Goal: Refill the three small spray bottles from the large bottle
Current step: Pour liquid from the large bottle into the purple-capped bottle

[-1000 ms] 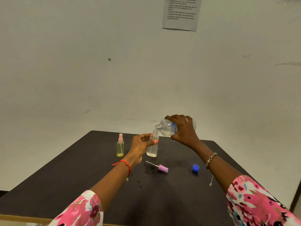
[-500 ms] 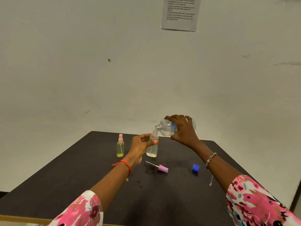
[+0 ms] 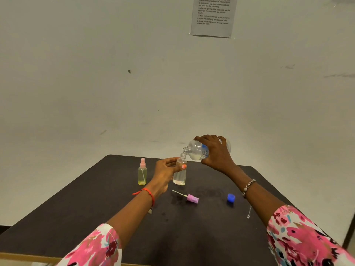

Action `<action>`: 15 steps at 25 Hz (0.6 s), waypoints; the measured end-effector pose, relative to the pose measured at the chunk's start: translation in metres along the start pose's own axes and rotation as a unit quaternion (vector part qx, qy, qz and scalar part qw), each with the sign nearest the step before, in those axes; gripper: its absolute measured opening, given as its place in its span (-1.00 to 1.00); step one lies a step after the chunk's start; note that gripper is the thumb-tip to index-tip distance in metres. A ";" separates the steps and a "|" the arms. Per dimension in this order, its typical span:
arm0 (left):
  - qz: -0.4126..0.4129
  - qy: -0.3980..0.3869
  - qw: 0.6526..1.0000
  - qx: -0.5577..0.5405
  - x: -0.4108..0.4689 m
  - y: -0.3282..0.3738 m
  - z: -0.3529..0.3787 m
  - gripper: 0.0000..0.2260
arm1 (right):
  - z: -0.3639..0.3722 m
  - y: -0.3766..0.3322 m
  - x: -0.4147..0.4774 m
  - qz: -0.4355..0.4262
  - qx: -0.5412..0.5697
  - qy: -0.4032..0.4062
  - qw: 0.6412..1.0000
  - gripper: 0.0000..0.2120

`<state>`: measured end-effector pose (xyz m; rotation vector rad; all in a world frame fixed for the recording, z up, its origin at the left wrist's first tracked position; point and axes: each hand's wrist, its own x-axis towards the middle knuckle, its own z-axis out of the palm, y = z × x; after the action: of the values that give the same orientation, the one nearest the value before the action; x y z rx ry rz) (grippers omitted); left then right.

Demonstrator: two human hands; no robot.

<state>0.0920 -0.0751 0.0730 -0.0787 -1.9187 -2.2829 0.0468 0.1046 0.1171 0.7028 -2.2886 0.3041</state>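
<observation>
My right hand (image 3: 216, 154) grips the large clear bottle (image 3: 196, 150), tipped on its side with its open mouth just above the neck of a small clear bottle (image 3: 180, 174). That small bottle stands on the dark table (image 3: 96, 208), part filled with clear liquid, and my left hand (image 3: 166, 172) holds it around the upper body. Its purple spray cap (image 3: 192, 198) with a dip tube lies on the table in front of it. A yellow small spray bottle (image 3: 142, 172) with a pink cap stands to the left. Only two small bottles are in view.
The large bottle's blue cap (image 3: 230, 198) sits on the table at the right. A thin small metal item (image 3: 249, 212) lies near the right forearm. Damp smears mark the table's middle. A printed sheet (image 3: 213, 16) hangs on the wall behind.
</observation>
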 end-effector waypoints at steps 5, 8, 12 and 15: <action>0.003 -0.001 1.000 -0.004 -0.001 0.000 0.000 -0.60 | 0.002 0.001 0.001 -0.004 0.000 0.009 1.000 -0.35; -0.001 0.003 1.000 -0.002 0.001 -0.001 0.001 -0.60 | 0.003 0.002 0.001 -0.003 0.003 0.008 1.000 -0.36; -0.004 0.005 1.000 -0.002 0.002 -0.003 0.001 -0.59 | 0.003 0.001 -0.001 0.001 0.004 0.008 1.000 -0.35; -0.004 0.006 1.000 -0.009 0.002 -0.005 0.000 -0.59 | 0.005 0.003 -0.002 0.010 0.017 0.002 1.000 -0.35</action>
<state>0.0888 -0.0743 0.0680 -0.0586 -1.8963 -2.2996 0.0436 0.1060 0.1116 0.6958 -2.2922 0.3542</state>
